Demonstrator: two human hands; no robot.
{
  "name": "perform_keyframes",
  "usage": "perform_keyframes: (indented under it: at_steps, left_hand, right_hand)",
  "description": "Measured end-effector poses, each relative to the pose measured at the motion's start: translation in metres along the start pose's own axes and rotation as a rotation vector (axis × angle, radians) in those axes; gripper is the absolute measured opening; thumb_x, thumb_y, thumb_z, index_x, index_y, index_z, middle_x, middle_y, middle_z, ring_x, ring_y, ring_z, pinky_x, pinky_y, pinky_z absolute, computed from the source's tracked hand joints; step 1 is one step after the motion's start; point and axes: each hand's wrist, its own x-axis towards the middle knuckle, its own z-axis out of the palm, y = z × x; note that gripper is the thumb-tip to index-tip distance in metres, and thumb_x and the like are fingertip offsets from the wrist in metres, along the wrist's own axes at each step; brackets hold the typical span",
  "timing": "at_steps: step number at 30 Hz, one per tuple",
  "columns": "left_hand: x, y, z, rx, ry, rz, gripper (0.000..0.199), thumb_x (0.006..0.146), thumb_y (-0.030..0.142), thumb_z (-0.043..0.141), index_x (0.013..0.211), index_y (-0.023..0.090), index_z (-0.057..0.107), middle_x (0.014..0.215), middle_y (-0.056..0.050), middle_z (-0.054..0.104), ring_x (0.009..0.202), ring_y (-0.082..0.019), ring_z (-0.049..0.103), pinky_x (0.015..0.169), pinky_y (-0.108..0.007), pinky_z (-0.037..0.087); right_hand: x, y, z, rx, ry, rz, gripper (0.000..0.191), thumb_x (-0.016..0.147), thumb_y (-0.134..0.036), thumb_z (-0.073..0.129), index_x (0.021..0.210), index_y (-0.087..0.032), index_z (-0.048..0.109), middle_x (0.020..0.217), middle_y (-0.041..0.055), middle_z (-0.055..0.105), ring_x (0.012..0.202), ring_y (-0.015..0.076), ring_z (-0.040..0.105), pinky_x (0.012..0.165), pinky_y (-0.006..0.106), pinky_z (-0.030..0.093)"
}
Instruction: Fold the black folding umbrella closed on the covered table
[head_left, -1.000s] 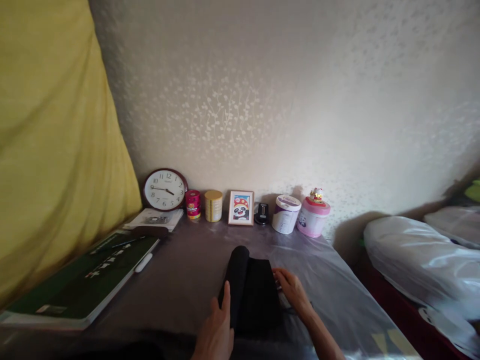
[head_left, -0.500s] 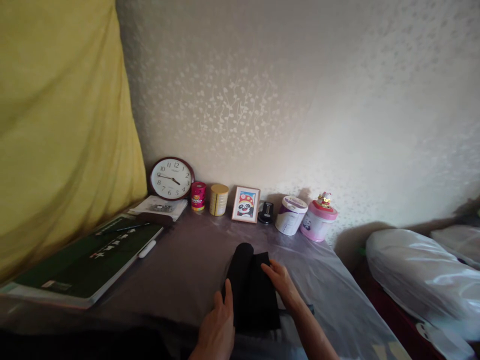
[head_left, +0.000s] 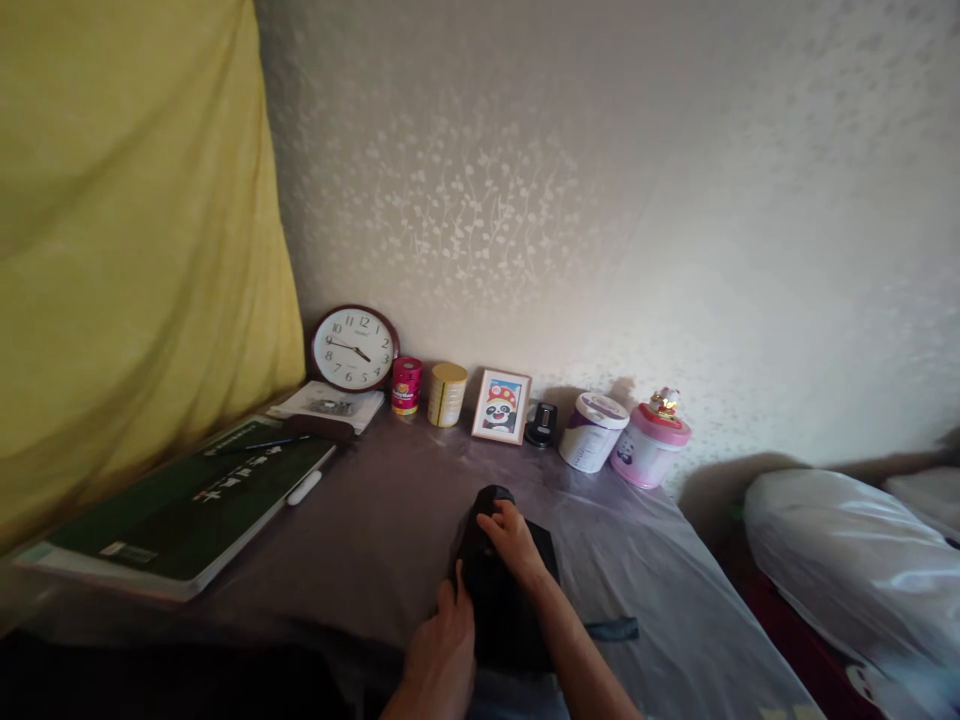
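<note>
A piece of black cloth (head_left: pixel 504 625) lies in front of me on the table, with a thick, rounded roll along its left side and a flatter part to the right. My left hand (head_left: pixel 442 640) grips the near left side of the roll, its index finger pointing up along the edge. Over the far end of the roll, my right hand (head_left: pixel 514 540) lies with curled fingers holding the fabric. My right forearm covers part of the cloth. A dark blue-grey strip of fabric (head_left: pixel 615 629) sticks out to the right beyond that forearm.
A grey cloth covers the table (head_left: pixel 390 530). Along the wall stand a clock (head_left: pixel 355 348), a pink can (head_left: pixel 406 386), a yellow can (head_left: pixel 448 395), a panda picture frame (head_left: pixel 502 406), a black object (head_left: pixel 541 426) and two tubs (head_left: pixel 594 432). A green book (head_left: pixel 202 500) lies left.
My right hand has moved left from the flat part's far right corner onto the roll's far end. My left hand stays at the roll's left side. The view has shifted slightly.
</note>
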Motion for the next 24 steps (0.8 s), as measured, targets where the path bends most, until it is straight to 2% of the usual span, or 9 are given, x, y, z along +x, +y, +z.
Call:
perform_keyframes:
  at_steps: [3,5,8,12,14,15,17,21,24]
  left_hand:
    - [-0.006,-0.008,-0.003,-0.007,-0.024,0.025,0.065,0.072,0.001,0.042,0.136,0.011,0.030,0.129,-0.021,0.045,0.090,-0.021,0.063,0.076,-0.029,0.049]
    - [-0.014,-0.013,-0.008,-0.010,-0.035,0.036,0.059,0.076,0.007,0.041,0.134,0.012,0.033,0.129,-0.020,0.045,0.092,-0.022,0.062,0.077,-0.032,0.048]
    - [-0.024,-0.015,-0.015,0.007,0.041,0.069,0.045,0.081,0.013,0.037,0.125,0.013,0.046,0.125,-0.017,0.049,0.101,-0.026,0.057,0.082,-0.037,0.046]
    - [-0.020,-0.005,-0.015,-0.001,0.174,0.294,0.037,0.082,0.013,0.033,0.108,0.019,0.058,0.118,-0.010,0.054,0.107,-0.026,0.050,0.091,-0.042,0.040]
    - [-0.013,0.001,-0.010,-0.009,0.242,0.388,0.039,0.083,0.014,0.033,0.116,0.016,0.054,0.127,-0.011,0.049,0.119,-0.026,0.041,0.101,-0.044,0.031]
    - [-0.011,0.002,-0.007,-0.007,0.243,0.391,0.037,0.083,0.014,0.034,0.113,0.015,0.056,0.124,-0.012,0.051,0.118,-0.026,0.041,0.101,-0.045,0.030]
    - [-0.010,0.002,-0.005,-0.005,0.235,0.351,0.033,0.084,0.015,0.033,0.100,0.016,0.062,0.112,-0.011,0.057,0.108,-0.027,0.048,0.095,-0.046,0.035]
    - [-0.017,-0.002,-0.013,-0.013,0.224,0.273,0.036,0.087,0.018,0.028,0.081,0.019,0.064,0.087,-0.008,0.061,0.090,-0.025,0.054,0.078,-0.042,0.043]
    - [-0.015,-0.005,-0.006,-0.008,0.325,0.258,0.032,0.085,0.020,0.032,0.090,0.020,0.064,0.094,-0.008,0.062,0.093,-0.024,0.054,0.080,-0.041,0.044]
  right_hand:
    - [-0.003,-0.004,0.002,-0.006,-0.092,0.006,0.024,0.077,-0.034,0.049,0.092,-0.015,0.053,0.058,-0.0013,0.062,0.051,0.0128,0.059,0.047,0.022,0.044]
    - [-0.005,-0.007,0.003,-0.015,-0.131,-0.042,0.020,0.079,-0.034,0.046,0.085,-0.017,0.053,0.064,0.0009,0.066,0.054,0.0126,0.061,0.049,0.022,0.045]
    - [-0.009,-0.009,0.003,-0.045,-0.170,-0.127,0.018,0.080,-0.033,0.044,0.082,-0.018,0.054,0.071,0.0026,0.070,0.060,0.0123,0.062,0.055,0.023,0.045]
    - [-0.012,-0.010,0.001,-0.050,-0.207,-0.172,0.018,0.081,-0.031,0.044,0.083,-0.017,0.055,0.074,0.0037,0.070,0.062,0.0126,0.062,0.059,0.024,0.044]
    - [-0.012,-0.011,0.000,-0.042,-0.222,-0.165,0.018,0.080,-0.031,0.044,0.084,-0.017,0.056,0.075,0.0044,0.071,0.063,0.0132,0.062,0.059,0.025,0.044]
    - [-0.013,-0.011,0.000,-0.039,-0.229,-0.162,0.018,0.080,-0.030,0.044,0.085,-0.017,0.056,0.075,0.0046,0.071,0.063,0.0134,0.062,0.059,0.025,0.045]
    - [-0.013,-0.012,-0.001,-0.039,-0.237,-0.157,0.018,0.080,-0.030,0.044,0.085,-0.017,0.056,0.076,0.0046,0.071,0.064,0.0136,0.062,0.059,0.025,0.044]
    - [-0.013,-0.013,0.000,-0.058,-0.226,-0.161,0.018,0.081,-0.027,0.043,0.086,-0.017,0.056,0.076,0.0042,0.071,0.063,0.0135,0.062,0.059,0.025,0.044]
    - [-0.015,-0.014,0.001,-0.092,-0.207,-0.174,0.017,0.081,-0.024,0.043,0.087,-0.017,0.057,0.075,0.0027,0.071,0.063,0.0132,0.062,0.060,0.024,0.045]
